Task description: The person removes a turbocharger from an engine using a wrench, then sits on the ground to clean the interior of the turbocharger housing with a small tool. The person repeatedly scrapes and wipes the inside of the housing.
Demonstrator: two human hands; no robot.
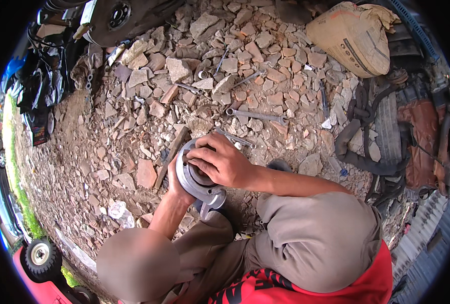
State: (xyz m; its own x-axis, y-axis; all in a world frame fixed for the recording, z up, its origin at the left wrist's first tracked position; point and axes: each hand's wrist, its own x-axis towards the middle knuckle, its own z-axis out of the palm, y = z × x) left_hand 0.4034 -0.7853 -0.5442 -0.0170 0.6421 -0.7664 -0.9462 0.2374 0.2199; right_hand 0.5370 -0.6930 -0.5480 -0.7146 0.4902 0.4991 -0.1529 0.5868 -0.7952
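Note:
A round grey cast-metal housing (188,181) with a dark, ring-like centre and a lug on its near side is held up in front of my knees. My left hand (176,183) wraps its left side, closed around the outer wall. From the right, my right hand (227,161) reaches over the top, its fingers bent and pressed onto the dark centre; they hide part of it. Just beyond my right hand, a combination wrench (258,116) lies on the rubble, with a smaller wrench (236,137) closer to my knuckles.
Broken stone and brick cover the ground. More wrenches (189,88) lie farther off. A filled paper sack (354,38) stands far right, above a heavy chain (362,104) and dark hoses. A large wheel-like disc (118,17) and black plastic (47,81) are far left.

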